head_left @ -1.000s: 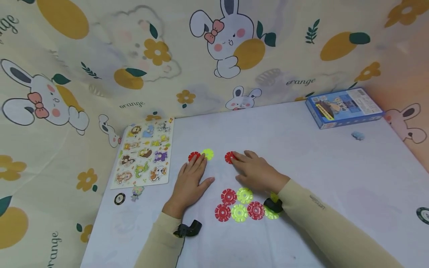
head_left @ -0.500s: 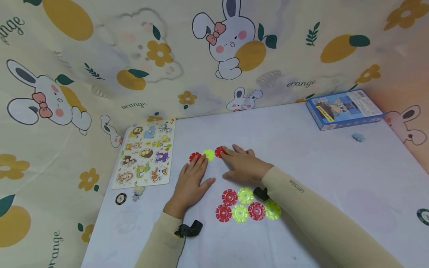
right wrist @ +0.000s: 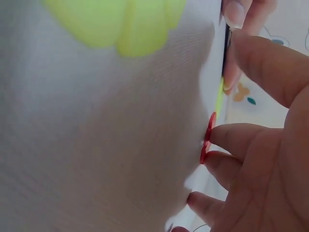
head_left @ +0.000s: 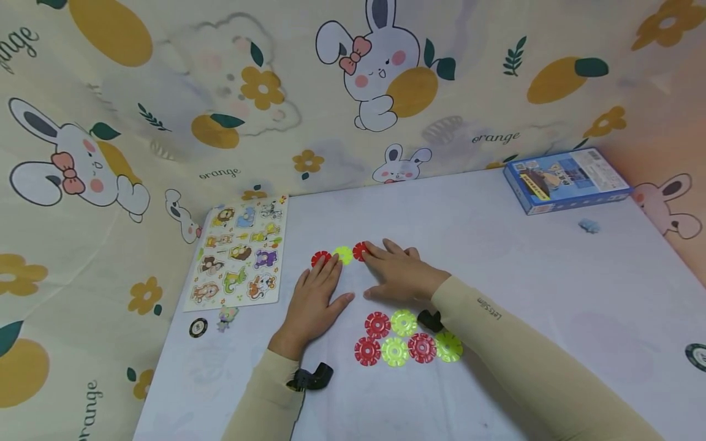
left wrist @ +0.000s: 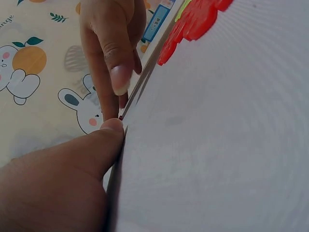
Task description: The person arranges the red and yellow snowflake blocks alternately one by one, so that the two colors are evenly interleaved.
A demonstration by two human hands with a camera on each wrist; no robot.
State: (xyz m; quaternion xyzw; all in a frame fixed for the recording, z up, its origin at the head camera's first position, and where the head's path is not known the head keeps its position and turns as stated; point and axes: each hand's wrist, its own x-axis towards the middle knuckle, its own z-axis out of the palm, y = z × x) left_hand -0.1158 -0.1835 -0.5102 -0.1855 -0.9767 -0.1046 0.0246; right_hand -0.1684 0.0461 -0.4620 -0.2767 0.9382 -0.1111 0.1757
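Observation:
Three slotted plastic discs form a row in the head view: a red disc [head_left: 318, 257], a yellow-green disc [head_left: 344, 254] and another red disc [head_left: 359, 250]. My left hand [head_left: 310, 303] lies with straight fingers, its fingertips over the left red disc and the near edge of the yellow-green one. The fingers of my right hand [head_left: 405, 272] are extended, and fingertips press on the right-hand red disc, also seen edge-on in the right wrist view. Nearer me, several red and yellow-green discs [head_left: 394, 351] lie in two rows, partly beneath the right wrist's camera.
An animal picture board [head_left: 237, 254] lies at left, with a small figure [head_left: 227, 318] and a black-and-white round chip [head_left: 198, 327] near it. A blue box [head_left: 568, 179] and a small blue piece [head_left: 589, 226] are at back right. Another chip [head_left: 697, 356] is at far right.
My right hand has slid the right-hand red disc leftward until it is close beside the yellow-green one. Over the last half second it has barely moved. My left hand stays in place.

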